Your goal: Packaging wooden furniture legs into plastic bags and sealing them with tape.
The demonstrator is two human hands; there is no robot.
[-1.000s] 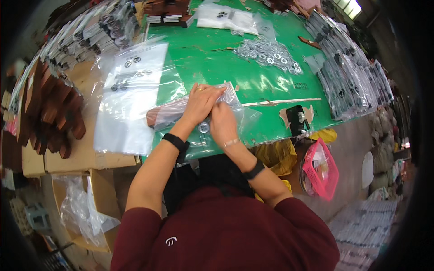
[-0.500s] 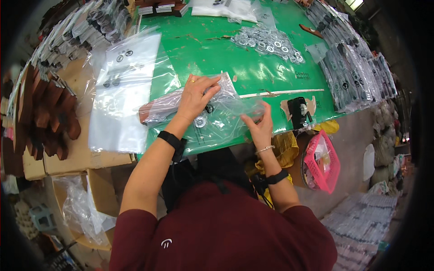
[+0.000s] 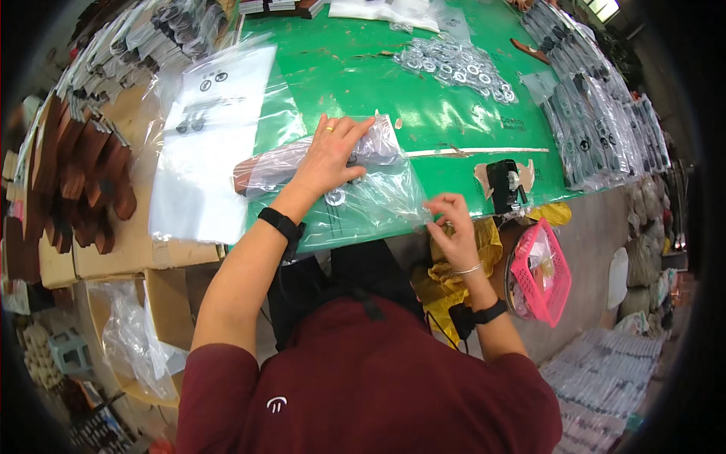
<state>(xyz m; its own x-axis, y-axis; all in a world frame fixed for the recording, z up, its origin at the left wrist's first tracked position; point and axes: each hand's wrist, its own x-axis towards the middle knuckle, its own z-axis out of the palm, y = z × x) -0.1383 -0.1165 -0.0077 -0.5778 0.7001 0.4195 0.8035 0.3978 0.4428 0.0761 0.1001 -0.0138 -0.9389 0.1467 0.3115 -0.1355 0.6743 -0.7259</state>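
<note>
A clear plastic bag [image 3: 393, 191] lies at the near edge of the green table, with a brown wooden piece [image 3: 249, 175] inside. A round silver washer-like part [image 3: 334, 197] and some thin dark strips show through its near side. My left hand [image 3: 330, 155] rests across the bagged piece, its fingers stretched out and pressing the plastic down. Pinched between the fingertips of my right hand [image 3: 454, 228] is the right-hand corner of the bag, just over the table's edge. The left palm hides part of the wooden piece.
A stack of clear bags [image 3: 204, 159] lies to the left. Small bagged round parts [image 3: 457, 68] are heaped farther back. Packed bundles [image 3: 594, 136] stand at the right, near a black tape dispenser [image 3: 501, 185]. Brown wooden pieces [image 3: 79, 166] are piled far left; a pink basket [image 3: 541, 272] stands below.
My right hand has moved down and slightly right, drawing the bag's right corner flatter toward the table edge. My left hand has shifted slightly up, still on the bag.
</note>
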